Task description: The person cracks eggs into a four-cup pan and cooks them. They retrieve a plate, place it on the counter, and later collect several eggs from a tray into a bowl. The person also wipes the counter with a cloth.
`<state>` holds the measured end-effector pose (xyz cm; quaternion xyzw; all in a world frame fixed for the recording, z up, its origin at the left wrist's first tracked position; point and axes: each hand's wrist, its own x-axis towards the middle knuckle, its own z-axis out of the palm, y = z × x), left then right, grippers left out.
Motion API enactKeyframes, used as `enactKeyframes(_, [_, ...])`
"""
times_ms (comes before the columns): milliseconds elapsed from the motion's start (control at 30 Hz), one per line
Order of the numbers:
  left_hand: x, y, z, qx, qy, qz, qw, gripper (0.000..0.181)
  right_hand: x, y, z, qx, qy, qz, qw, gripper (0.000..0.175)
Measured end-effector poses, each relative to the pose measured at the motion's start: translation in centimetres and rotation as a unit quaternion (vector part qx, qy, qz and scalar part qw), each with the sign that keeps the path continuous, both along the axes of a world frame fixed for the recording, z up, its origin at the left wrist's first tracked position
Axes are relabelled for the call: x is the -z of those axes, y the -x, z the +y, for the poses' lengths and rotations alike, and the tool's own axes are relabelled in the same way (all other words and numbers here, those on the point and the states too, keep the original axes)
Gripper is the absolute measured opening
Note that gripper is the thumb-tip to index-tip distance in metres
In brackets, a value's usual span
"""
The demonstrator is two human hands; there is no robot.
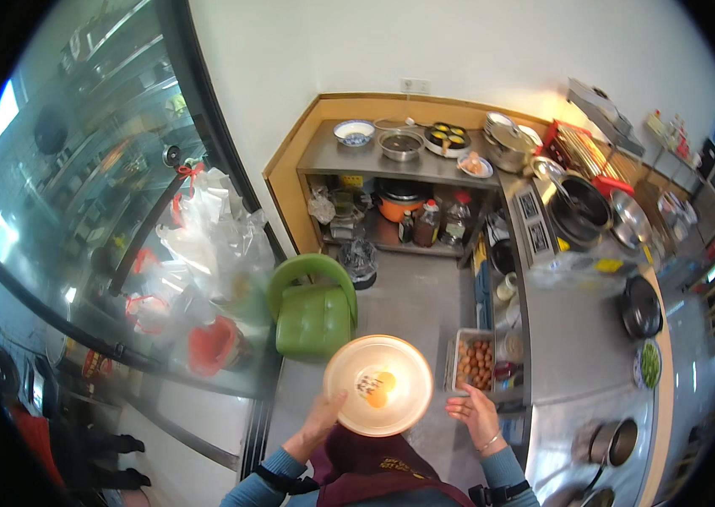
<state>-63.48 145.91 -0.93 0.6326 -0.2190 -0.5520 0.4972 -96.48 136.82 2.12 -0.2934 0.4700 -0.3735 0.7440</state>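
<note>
My left hand (324,415) grips the left rim of a wide cream bowl (405,396) with an orange edge, held in front of my apron. Yellow egg yolks (379,390) lie in the bottom of the bowl, beside dark printed marks. My right hand (474,412) is to the right of the bowl, apart from it, with its fingers spread and nothing in them. Just beyond that hand, a white crate (457,355) of brown eggs (476,362) stands low by the shelf.
A green chair (316,317) and a lined bin (358,260) stand ahead. The steel counter (446,166) carries a round pan (448,138) with yellow food and a plate of eggshells (475,166). At right are a black pot (641,306) and a saucepan (614,442). Another person is at lower left.
</note>
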Motion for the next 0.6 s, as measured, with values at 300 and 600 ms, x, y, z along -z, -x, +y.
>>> enactKeyframes(300, [2.7, -7.4, -16.3, -0.172, 0.037, 0.047, 0.983, 0.039, 1.9, -5.7, -21.0, -0.090, 0.016, 0.072, 0.993, 0.036])
enactKeyframes(600, [2.7, -11.6, -35.6, -0.198, 0.083, 0.094, 0.972, 0.042, 2.9, -4.9, -36.4, -0.038, -0.035, 0.073, 0.996, 0.032])
